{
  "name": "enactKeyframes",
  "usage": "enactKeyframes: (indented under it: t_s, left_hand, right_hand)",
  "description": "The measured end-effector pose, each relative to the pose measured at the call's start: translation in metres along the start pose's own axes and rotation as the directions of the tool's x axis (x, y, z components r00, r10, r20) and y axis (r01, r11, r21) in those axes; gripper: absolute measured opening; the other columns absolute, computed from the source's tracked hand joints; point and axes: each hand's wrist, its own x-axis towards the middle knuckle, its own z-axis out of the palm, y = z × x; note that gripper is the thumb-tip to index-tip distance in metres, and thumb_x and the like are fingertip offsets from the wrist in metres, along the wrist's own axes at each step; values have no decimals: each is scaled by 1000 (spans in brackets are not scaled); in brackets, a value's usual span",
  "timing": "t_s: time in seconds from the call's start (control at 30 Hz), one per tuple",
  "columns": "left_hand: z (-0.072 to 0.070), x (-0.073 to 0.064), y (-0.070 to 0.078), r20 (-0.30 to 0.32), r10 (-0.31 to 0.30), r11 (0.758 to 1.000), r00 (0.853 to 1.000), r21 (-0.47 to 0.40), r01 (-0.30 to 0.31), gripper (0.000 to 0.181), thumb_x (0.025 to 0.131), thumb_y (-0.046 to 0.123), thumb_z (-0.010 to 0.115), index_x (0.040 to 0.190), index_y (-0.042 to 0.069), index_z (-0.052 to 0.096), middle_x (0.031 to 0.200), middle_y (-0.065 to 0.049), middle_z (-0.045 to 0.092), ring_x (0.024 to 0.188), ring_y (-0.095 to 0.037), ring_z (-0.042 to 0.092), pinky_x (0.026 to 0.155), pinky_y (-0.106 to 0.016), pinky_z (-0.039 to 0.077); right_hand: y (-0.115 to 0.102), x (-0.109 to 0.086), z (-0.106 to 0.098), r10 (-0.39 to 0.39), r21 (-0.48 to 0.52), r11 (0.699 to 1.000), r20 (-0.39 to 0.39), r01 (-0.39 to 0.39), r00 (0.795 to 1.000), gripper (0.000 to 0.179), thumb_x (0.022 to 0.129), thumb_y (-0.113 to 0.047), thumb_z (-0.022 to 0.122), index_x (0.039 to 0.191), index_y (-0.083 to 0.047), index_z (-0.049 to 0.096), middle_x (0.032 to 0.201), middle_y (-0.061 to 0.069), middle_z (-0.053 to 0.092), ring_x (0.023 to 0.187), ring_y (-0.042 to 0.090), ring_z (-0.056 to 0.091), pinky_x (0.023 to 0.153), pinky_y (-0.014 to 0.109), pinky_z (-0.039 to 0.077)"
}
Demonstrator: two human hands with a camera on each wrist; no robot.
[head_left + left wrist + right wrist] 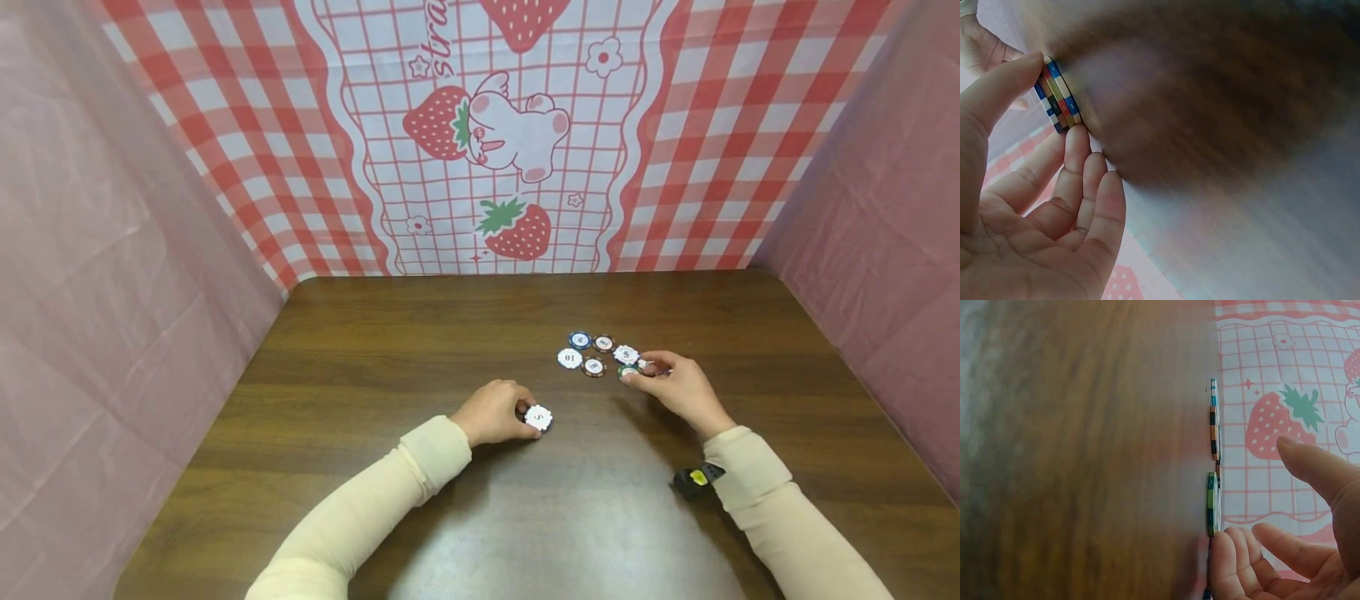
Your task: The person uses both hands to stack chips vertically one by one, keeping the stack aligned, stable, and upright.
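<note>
My left hand (495, 414) pinches a short stack of poker chips (538, 417) between thumb and fingertips, just over or on the table; I cannot tell which. The top chip is white with a 5. In the left wrist view the chip stack (1058, 95) shows blue, white, yellow and red edges. My right hand (681, 390) reaches over the right end of a group of flat chips. Its thumb and fingers are spread apart beside a green chip (1212, 503). A white 5 chip (626, 354) lies by its fingertips, and another chip there is partly hidden.
Left of the right hand lie a blue chip (580, 340), a white 10 chip (570, 358) and two brown chips (595, 367). The brown wooden table (360, 358) meets a strawberry-patterned cloth (517, 142) behind. Pink cloth (877, 225) hangs at both sides.
</note>
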Motion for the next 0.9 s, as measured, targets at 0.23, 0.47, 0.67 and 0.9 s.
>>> enactKeyframes:
  t_s: [0.23,0.47,0.67,0.9]
  left_hand:
    - [0,0,0,0,-1,1000,1000,-6,1,37,72,34,85,100,13,74,86,4,70,79,-6,58,74,-19,46]
    - [0,0,0,1,3,1000,1000,-4,-3,37,72,34,84,101,13,74,87,4,71,80,-6,59,74,-19,46]
    - [0,0,0,0,6,1000,1000,-3,-6,37,72,34,85,101,13,74,87,4,71,80,-6,59,74,-19,46]
    - [0,0,0,-3,13,1000,1000,-3,-13,36,72,34,84,100,13,74,87,4,71,80,-6,59,74,-18,46]
  right_hand:
    - [4,3,0,0,-47,999,18,1,1000,58,84,-37,75,121,7,62,106,24,68,94,28,62,75,30,47]
    - [3,7,0,3,-78,997,54,1,999,56,85,-35,76,119,8,62,101,19,67,89,25,58,73,30,45]
    - [5,11,0,11,-102,995,79,-3,997,55,84,-33,76,118,8,62,92,13,63,82,22,52,70,30,42]
    - [1,14,0,11,-123,992,83,-1,997,50,82,-27,78,114,8,63,85,9,59,78,20,51,68,30,39]
